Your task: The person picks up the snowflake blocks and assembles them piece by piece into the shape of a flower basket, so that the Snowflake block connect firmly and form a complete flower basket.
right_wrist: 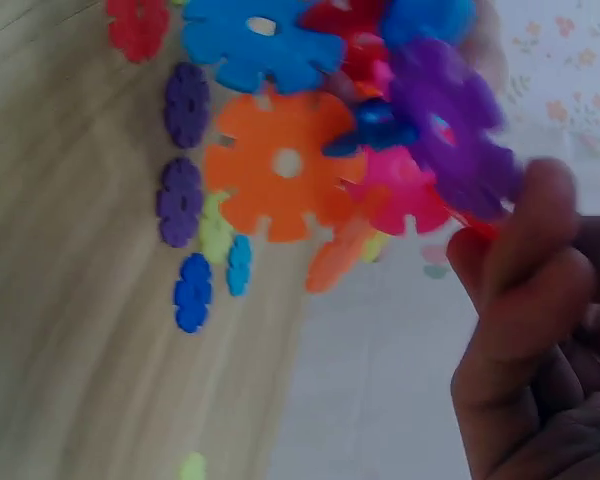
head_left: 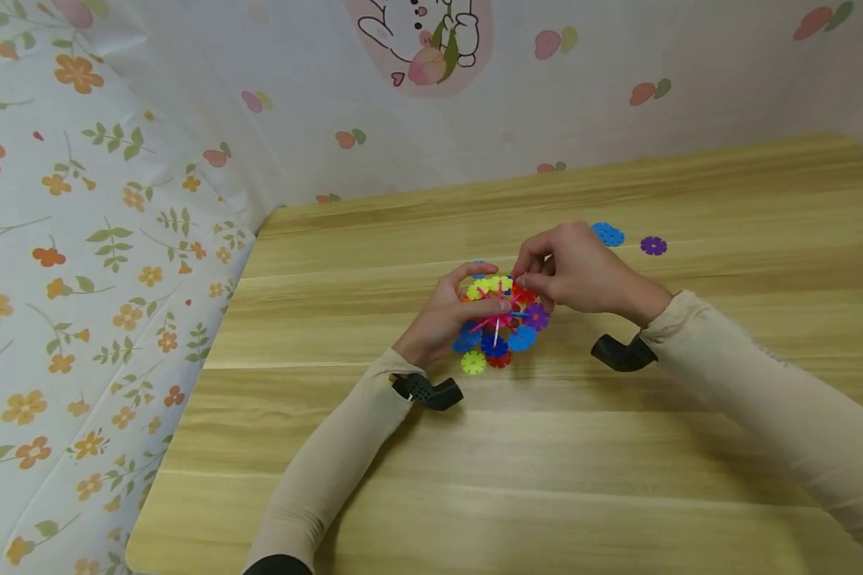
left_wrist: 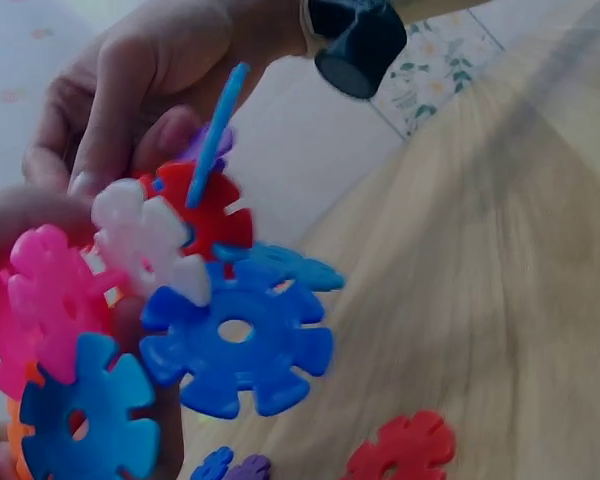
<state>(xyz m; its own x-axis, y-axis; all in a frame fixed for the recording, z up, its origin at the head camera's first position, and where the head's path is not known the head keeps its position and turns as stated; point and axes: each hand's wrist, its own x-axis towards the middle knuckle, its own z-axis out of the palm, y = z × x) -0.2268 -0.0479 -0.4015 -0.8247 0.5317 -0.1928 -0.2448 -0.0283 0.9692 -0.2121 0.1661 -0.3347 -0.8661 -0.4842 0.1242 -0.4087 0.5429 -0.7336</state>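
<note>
My pale sleeves (head_left: 331, 455) reach over the wooden table (head_left: 546, 471). On its surface, a yellow-green disc (head_left: 473, 362) and a red disc (head_left: 499, 362) lie just on my side of the cluster of notched discs (head_left: 499, 323), which I hold above the table. My left hand (head_left: 442, 315) grasps this cluster, with the thumb across it. My right hand (head_left: 578, 271) pinches it at the right side, perhaps by a red edge, but the blur makes this uncertain. Farther, to the right, lie some blue discs (head_left: 607, 234) and one purple disc (head_left: 654, 245). Behind stands a white backdrop (head_left: 446, 136) with printed fruits.
</note>
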